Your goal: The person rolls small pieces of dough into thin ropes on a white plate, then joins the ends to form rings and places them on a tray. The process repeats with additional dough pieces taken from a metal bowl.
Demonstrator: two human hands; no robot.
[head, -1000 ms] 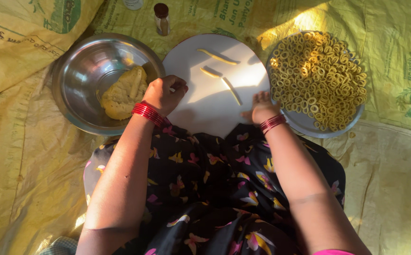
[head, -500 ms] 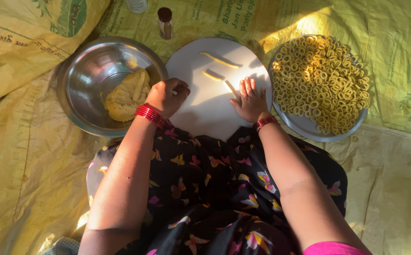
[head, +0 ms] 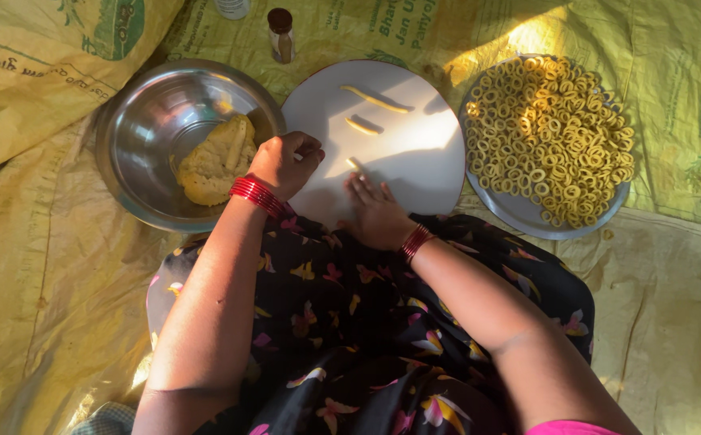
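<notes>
Dough strip lies on the white round board, its near end under the fingertips of the right hand, which lies flat and open, palm down. Two more strips lie farther up the board. Left hand is loosely curled at the board's left edge; whether it holds anything cannot be told. Steel bowl with a dough lump sits left; a plate heaped with dough rings sits right. Yellow sheet lies beneath.
</notes>
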